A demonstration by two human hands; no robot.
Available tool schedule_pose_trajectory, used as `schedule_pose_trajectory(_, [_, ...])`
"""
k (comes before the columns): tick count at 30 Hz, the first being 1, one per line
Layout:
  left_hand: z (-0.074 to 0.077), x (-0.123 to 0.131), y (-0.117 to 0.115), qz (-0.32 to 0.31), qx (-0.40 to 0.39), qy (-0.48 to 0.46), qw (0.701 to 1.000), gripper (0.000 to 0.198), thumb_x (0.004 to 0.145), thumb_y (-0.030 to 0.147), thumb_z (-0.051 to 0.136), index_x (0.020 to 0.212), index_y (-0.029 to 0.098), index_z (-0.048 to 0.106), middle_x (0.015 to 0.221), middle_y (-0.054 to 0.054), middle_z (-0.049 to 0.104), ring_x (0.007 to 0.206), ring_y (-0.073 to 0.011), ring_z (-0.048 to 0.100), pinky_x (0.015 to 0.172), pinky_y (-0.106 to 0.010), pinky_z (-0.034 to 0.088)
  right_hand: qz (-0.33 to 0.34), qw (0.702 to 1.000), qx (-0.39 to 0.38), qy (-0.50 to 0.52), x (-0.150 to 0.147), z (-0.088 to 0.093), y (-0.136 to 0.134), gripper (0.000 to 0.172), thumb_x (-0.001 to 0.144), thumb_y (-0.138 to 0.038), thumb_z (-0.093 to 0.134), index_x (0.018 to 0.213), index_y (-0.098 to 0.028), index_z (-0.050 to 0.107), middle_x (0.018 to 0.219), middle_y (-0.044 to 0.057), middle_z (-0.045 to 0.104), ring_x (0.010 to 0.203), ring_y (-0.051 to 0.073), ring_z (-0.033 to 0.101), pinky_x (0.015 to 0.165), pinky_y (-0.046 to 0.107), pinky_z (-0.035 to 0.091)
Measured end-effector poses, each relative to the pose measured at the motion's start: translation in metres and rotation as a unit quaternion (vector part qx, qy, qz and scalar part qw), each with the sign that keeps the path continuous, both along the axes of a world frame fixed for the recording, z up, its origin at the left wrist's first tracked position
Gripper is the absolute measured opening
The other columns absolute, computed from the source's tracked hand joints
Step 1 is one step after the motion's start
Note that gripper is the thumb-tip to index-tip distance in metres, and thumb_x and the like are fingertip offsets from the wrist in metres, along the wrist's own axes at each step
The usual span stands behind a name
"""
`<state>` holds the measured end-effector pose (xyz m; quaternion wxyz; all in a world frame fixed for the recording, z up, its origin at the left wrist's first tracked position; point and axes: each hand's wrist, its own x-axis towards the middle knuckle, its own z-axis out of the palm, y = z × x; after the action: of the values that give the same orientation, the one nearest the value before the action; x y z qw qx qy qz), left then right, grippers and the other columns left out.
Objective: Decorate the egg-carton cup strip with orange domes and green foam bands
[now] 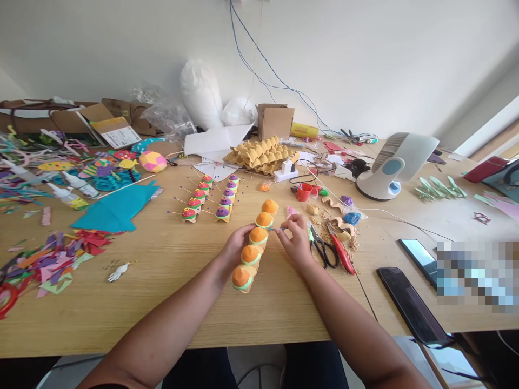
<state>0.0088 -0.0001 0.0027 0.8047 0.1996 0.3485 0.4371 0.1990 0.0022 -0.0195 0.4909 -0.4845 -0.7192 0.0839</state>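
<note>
My left hand (239,241) is closed around the left side of an egg carton strip (250,254), held above the wooden table. Its row of several cups has orange clay caps with pale green clay bands below. My right hand (295,237) pinches a thin blue stick (277,229) whose tip is at the strip's right side, near the middle cups. Whether the tip touches the clay is too small to tell. Beyond the hands stand two finished-looking strips, one red and green (195,202) and one purple (225,201), with thin dark-tipped sticks poking out.
Scissors (325,249) and a red-handled cutter (341,251) lie right of my right hand, near a small red cup (304,192). A white fan (395,165) and phones (411,302) are further right. Paper scraps (60,259) and glue bottles (67,195) cover the left. Egg cartons (261,154) are stacked behind.
</note>
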Motion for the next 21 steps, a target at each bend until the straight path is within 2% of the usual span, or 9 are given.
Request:
schedule_pose_trajectory(4, [-0.0011, -0.0024, 0.0011, -0.007, -0.010, -0.002, 1.000, 0.010, 0.084, 0.025, 0.061, 0.076, 0.022, 0.056, 0.055, 0.004, 0.055, 0.044, -0.0106, 0.052, 0.049, -0.023, 0.041, 0.010, 1.000, 0.000, 0.027, 0.0012, 0.0002, 0.0006, 0.016, 0.093, -0.037, 0.067, 0.085, -0.023, 0.064, 0.096, 0.006, 0.054, 0.096, 0.024, 0.056, 0.087, 0.042, 0.051])
schedule_pose_trajectory(9, [-0.0003, 0.0008, -0.0013, -0.011, 0.002, -0.015, 1.000, 0.005, 0.084, 0.024, 0.063, 0.081, 0.022, 0.060, 0.059, 0.004, 0.058, 0.046, -0.0101, 0.054, 0.049, -0.022, 0.042, 0.021, 1.000, -0.009, 0.015, -0.0006, -0.0023, 0.0010, 0.013, 0.092, -0.034, 0.069, 0.087, -0.023, 0.066, 0.099, 0.007, 0.054, 0.098, 0.023, 0.056, 0.089, 0.041, 0.049])
schedule_pose_trajectory(16, [-0.0031, 0.0036, -0.0029, -0.003, 0.004, -0.027, 1.000, 0.003, 0.085, 0.020, 0.062, 0.084, 0.020, 0.065, 0.061, 0.002, 0.061, 0.049, -0.0108, 0.057, 0.051, -0.022, 0.046, -0.010, 1.000, -0.015, -0.002, 0.0001, -0.0034, 0.0019, 0.017, 0.092, -0.038, 0.069, 0.086, -0.022, 0.068, 0.099, 0.006, 0.054, 0.100, 0.024, 0.055, 0.092, 0.043, 0.046])
schedule_pose_trajectory(21, [-0.0055, 0.0048, -0.0025, 0.006, 0.008, -0.022, 1.000, 0.010, 0.087, 0.018, 0.059, 0.088, 0.019, 0.069, 0.065, 0.001, 0.065, 0.051, -0.0111, 0.060, 0.052, -0.022, 0.047, -0.025, 0.999, -0.013, -0.014, 0.0008, -0.0044, 0.0031, 0.018, 0.091, -0.040, 0.071, 0.085, -0.023, 0.069, 0.098, 0.006, 0.055, 0.099, 0.025, 0.054, 0.090, 0.043, 0.045])
